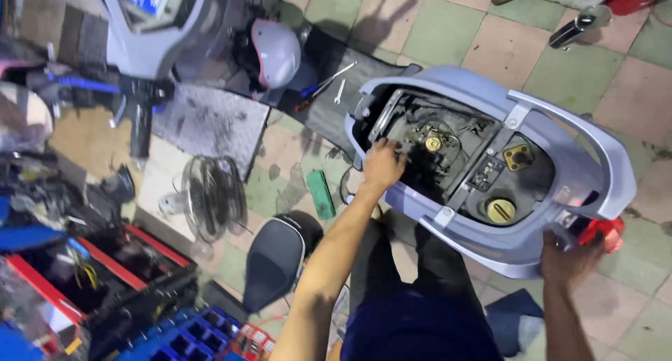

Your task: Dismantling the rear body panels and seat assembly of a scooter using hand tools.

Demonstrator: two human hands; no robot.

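A pale blue scooter rear body [560, 123] stands open with its seat removed, showing a dark inner bay with wiring, a brass-coloured fitting [433, 143] and a yellow round cap [500, 210]. My left hand [383, 166] reaches over the front rim into the bay, fingers curled on a part I cannot make out. My right hand [568, 263] grips the tail end of the body beside the red tail light [602, 229]. My dark trousers fill the bottom centre.
The removed black seat [274, 259] lies on the tiled floor. A small fan [212, 196], a green flat item [321, 194], wrenches [329, 81], a grey helmet [274, 51], the scooter's front [150, 25] and red and blue tool trays [140, 291] crowd the left.
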